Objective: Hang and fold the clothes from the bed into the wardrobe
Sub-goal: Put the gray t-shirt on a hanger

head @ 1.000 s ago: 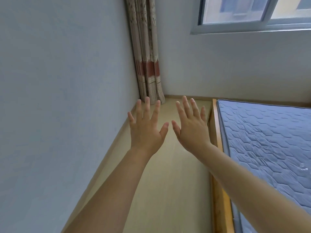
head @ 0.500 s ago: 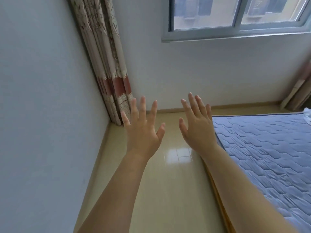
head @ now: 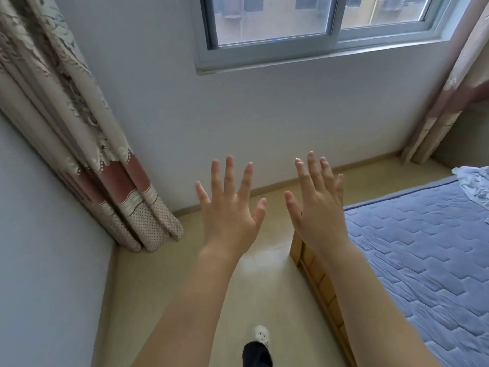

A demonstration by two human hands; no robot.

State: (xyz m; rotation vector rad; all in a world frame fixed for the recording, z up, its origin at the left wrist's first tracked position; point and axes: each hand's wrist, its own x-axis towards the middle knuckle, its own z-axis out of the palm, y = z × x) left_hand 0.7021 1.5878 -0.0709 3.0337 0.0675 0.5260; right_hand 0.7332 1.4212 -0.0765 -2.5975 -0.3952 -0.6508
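A pale, shiny piece of fabric [head: 475, 181] lies crumpled at the far right edge of the blue quilted mattress [head: 423, 260], too cut off to name the garment; the hands are raised beside the bed, left hand [head: 229, 213] and right hand [head: 316, 207], fingers spread, holding nothing; patterned curtain [head: 92, 154] in the left corner; window [head: 317, 22] above.

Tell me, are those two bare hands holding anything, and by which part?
Nothing is held. The left hand and the right hand are both empty, fingers spread, above the beige floor.
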